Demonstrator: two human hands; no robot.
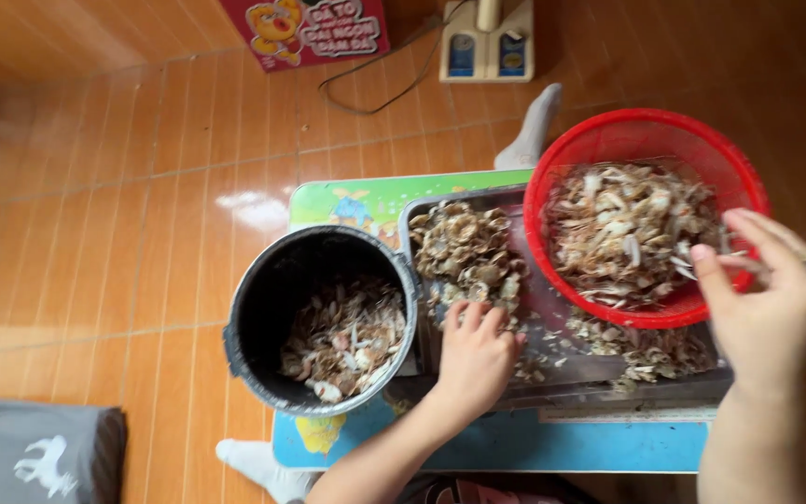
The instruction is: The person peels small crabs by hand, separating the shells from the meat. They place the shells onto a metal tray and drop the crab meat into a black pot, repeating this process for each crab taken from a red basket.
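From the head view, looking straight down: the left hand (473,359) is down on the metal tray (552,373), fingers curled together over a heap of pale broken shells (466,247), knuckles up, pressing into the scraps at the tray's near left. What sits under the palm is hidden. Over on the other side, the right hand (765,303) hovers at the rim of the red basket (552,177), fingers loosely spread, thumb and forefinger pinching a thin pale sliver just above the basket's heap of shell pieces (622,229). The basket rests tilted on the tray's right half, more scraps spilled beneath it. Just left of the tray, touching its edge, stands a black bucket (263,308), partly filled with the same shells. Everything sits on a low colourful desk (515,446) over an orange tiled floor (95,205). A socked foot (534,126) pokes out beyond the desk, another at the near edge.
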